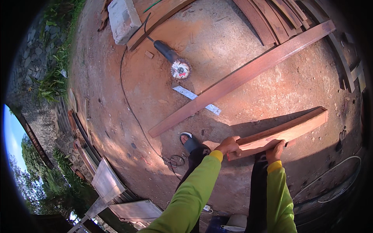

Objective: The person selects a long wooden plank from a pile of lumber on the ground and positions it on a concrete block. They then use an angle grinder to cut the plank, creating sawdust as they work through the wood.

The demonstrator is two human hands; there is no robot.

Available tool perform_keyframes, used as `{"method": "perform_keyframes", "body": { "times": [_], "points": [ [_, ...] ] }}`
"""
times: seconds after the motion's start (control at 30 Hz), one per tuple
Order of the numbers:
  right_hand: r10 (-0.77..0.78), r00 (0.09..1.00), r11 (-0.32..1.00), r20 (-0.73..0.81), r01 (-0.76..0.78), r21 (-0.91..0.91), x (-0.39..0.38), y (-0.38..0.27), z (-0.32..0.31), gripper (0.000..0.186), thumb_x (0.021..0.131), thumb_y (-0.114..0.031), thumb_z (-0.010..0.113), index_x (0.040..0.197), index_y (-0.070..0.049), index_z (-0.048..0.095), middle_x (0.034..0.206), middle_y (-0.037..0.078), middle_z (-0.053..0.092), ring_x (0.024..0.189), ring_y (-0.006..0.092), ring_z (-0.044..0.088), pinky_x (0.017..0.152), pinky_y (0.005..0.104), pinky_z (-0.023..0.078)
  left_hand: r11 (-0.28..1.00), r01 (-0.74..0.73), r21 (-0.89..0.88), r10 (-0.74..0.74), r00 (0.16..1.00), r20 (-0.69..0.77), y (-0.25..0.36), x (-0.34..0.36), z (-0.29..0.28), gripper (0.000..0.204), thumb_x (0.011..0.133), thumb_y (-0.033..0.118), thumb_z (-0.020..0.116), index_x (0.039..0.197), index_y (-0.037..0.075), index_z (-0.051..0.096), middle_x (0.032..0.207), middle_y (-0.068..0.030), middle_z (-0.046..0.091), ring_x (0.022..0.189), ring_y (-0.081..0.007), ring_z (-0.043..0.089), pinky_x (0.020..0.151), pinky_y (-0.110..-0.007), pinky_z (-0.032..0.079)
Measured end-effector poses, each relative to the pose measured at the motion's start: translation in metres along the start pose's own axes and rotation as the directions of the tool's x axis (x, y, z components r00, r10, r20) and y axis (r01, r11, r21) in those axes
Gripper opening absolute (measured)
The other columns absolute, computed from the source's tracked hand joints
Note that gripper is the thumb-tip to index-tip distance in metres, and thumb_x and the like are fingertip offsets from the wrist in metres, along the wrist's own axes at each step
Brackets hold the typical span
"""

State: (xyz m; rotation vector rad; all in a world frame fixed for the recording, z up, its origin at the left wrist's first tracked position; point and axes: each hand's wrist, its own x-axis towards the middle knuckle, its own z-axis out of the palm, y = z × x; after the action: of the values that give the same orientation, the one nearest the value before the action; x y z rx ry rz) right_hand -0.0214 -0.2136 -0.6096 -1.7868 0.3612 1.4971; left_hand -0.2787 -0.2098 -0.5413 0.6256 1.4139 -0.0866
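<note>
A short, thick reddish-brown wooden board (291, 126) is held up off the ground in both my hands. My left hand (228, 146) is closed around its near left end, where a red mark shows on the edge. Partway along its lower side, my right hand (275, 150) grips it, with the fingers partly hidden beneath. Beyond it, a long wooden plank (241, 79) runs diagonally over the ground. Under that plank a metal square (211, 108) sticks out on both sides. An angle grinder (171, 56) with a toothed disc rests on the dirt near the square's far end.
The grinder's black cord (128, 99) curves down the left toward my foot. A pale concrete block (123, 21) stands at the far left beside another board (159, 21). Several planks (268, 19) are stacked at the far right. A pale hose (342, 160) loops at the right.
</note>
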Motion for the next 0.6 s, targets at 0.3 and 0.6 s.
{"method": "perform_keyframes", "body": {
  "times": [0.3,0.6],
  "points": [
    [0.165,0.978,0.873,0.131,-0.083,-0.48,-0.042,0.006,0.037,0.068,0.098,-0.052,0.033,0.124,0.01,0.044,0.122,0.022,0.052,0.11,0.0338,0.056,0.088,0.0455,0.052,0.964,-0.008,0.266,0.053,0.985,-0.161,-0.062,0.07,-0.014,0.069,0.063,0.014,0.07,0.128,0.006,0.051,0.119,-0.0208,0.058,0.11,-0.0359,0.057,0.09,-0.043,0.047],
    [0.098,0.982,0.316,0.161,0.122,-0.941,-0.145,0.027,0.025,0.045,0.094,-0.045,0.048,0.11,-0.004,0.058,0.101,0.008,0.062,0.082,0.0167,0.064,0.06,0.0317,0.056,0.971,-0.238,0.014,0.219,0.867,-0.447,-0.169,-0.11,-0.034,0.06,0.077,0.018,0.066,0.132,0.008,0.044,0.133,-0.0179,0.047,0.123,-0.0359,0.046,0.099,-0.045,0.041]
  ]
}}
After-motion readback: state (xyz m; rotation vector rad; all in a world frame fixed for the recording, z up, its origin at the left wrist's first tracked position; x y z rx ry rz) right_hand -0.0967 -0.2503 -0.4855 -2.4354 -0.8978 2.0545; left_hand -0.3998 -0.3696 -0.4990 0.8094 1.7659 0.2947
